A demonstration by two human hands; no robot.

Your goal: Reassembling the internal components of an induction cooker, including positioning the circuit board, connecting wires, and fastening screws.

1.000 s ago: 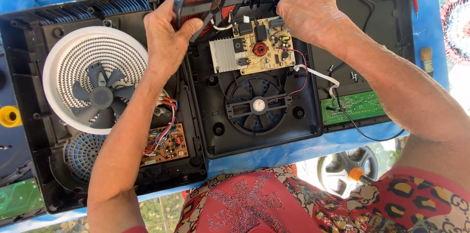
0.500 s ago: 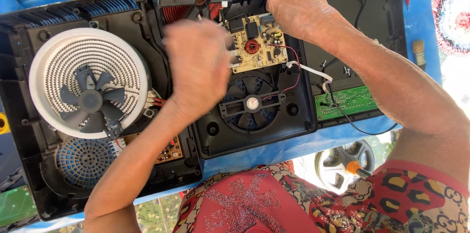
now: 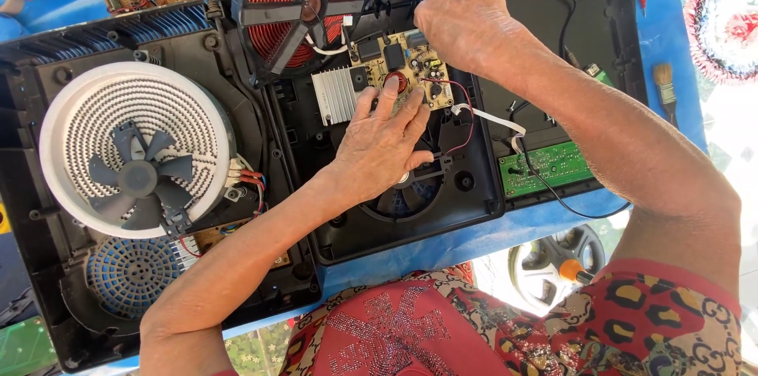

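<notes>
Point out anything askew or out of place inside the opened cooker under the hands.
The red coil disc is out of its seat, tipped up against the back edge of the black housing, exposing the fan below. The left hand rests flat by the circuit board; the right hand works at its top corner.

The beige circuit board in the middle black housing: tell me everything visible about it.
The circuit board is a beige, roughly rectangular panel lying flat in the upper part of the black housing, above a round fan. It carries black blocks, small dark cylinders and a red coil part, with a ribbed silver heat sink at its left side. Red, white and black wires run from it. The left hand presses fingertips on its lower edge; the right hand covers its upper right corner.
</notes>
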